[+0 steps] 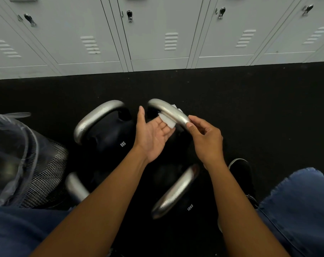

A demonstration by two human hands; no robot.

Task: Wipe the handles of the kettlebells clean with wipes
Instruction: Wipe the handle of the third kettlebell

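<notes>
The step in hand is the wiping of one handle: the far right kettlebell handle, a silver arc at about 12 o'clock from the two hands, has a white wipe passing under it, with one end showing at its near side and a small bit at its far side. The left hand lies palm up with straight, relaxed fingers, and its fingertips touch the near end of the wipe without curling around it. The right hand has its fingers curled, and the thumb and forefinger pinch at the near right end of this handle; I cannot tell if a part of the wipe is between them. Three other kettlebells stand on the black floor: the 8 kg one at 9 o'clock, the 12 kg one at 6 o'clock, and one more handle at 7 o'clock. A lined mesh bin is further at 9 o'clock. I judge the next move needs both ends of the wipe taken firmly and pulled along the bar.
</notes>
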